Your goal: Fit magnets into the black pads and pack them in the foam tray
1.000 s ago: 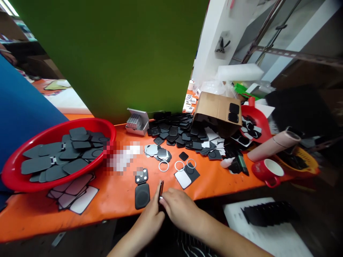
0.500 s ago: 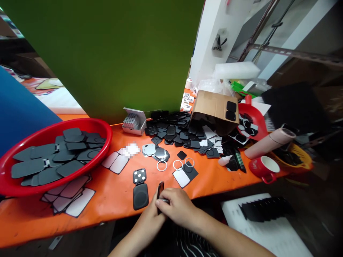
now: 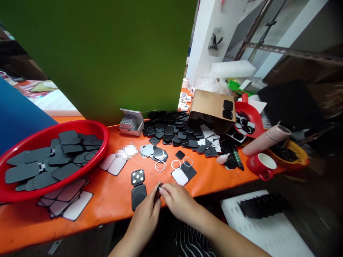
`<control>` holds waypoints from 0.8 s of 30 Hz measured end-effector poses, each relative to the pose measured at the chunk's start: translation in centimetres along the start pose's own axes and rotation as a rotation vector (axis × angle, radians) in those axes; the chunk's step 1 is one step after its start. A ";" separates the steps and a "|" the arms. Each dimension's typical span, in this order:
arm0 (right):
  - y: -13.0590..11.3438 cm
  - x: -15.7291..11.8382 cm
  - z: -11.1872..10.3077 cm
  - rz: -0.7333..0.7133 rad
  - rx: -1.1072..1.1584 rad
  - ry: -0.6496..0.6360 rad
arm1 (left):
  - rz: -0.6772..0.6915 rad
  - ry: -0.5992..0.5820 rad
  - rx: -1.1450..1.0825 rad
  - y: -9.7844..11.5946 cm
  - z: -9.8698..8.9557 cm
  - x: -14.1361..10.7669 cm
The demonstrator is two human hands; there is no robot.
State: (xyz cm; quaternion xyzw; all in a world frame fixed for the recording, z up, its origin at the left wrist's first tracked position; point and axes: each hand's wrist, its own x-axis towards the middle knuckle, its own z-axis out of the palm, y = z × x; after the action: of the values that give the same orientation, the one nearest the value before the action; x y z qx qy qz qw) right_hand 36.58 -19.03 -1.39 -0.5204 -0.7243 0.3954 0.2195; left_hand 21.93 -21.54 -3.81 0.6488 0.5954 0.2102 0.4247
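My left hand (image 3: 146, 212) is closed around a small dark flat piece (image 3: 157, 193), held on edge above the table's front edge. My right hand (image 3: 179, 201) is in a pinch at the upper end of that piece. A small light glint shows at its fingertips, and what they grip is hidden. Just left of my hands lies an unfolded black two-part pad, with white dots on its upper part (image 3: 138, 176) and a plain lower part (image 3: 138, 197). Beyond my right hand are white rings (image 3: 160, 166) and a white card (image 3: 179, 177) on a dark sheet.
A red basin (image 3: 105, 144) of dark pads stands at the left, beside white cards (image 3: 78, 204). A heap of black pieces (image 3: 168, 130), a cardboard box (image 3: 211, 103) and a small white box (image 3: 131, 129) line the back. At right are a pink bottle (image 3: 268, 140) and red mug (image 3: 255, 164).
My right hand's fingers have shifted up to the top end of the dark piece. My left hand has turned a little and moved slightly left. The whole view has shifted slightly.
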 end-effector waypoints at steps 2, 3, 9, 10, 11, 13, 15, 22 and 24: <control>-0.2 -0.2 -0.1 -0.029 -0.137 -0.017 | 0.036 -0.011 0.143 0.3 -0.1 -0.4; -0.2 -0.3 -0.1 -0.037 -0.162 -0.028 | 0.042 -0.032 0.205 0.4 -0.1 -0.5; 0.4 -0.9 0.3 0.044 -0.005 -0.034 | 0.073 -0.118 0.444 0.4 0.4 -1.1; 0.5 -1.0 0.5 0.076 0.039 -0.023 | 0.075 -0.121 0.462 0.4 0.5 -1.2; 0.7 -1.0 0.8 0.104 0.087 -0.014 | 0.073 -0.124 0.471 0.4 0.5 -1.3; 0.9 -1.0 1.3 0.136 0.180 0.009 | 0.073 -0.128 0.442 0.5 0.5 -1.4; 1.0 -1.0 1.8 0.133 0.249 0.050 | 0.071 -0.123 0.351 0.6 0.4 -1.4; 1.8 -0.1 2.2 0.227 0.872 0.001 | -0.116 0.012 -0.557 -0.8 0.6 0.8; 2.1 0.1 1.9 0.305 0.995 -0.026 | -0.205 0.054 -0.760 -1.2 0.4 1.6</control>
State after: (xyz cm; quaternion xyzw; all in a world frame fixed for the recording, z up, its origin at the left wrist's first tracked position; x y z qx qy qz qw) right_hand 36.35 -19.25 -4.27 -0.4477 -0.3675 0.7258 0.3711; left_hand 21.83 -20.27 -5.38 0.3767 0.5479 0.3891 0.6376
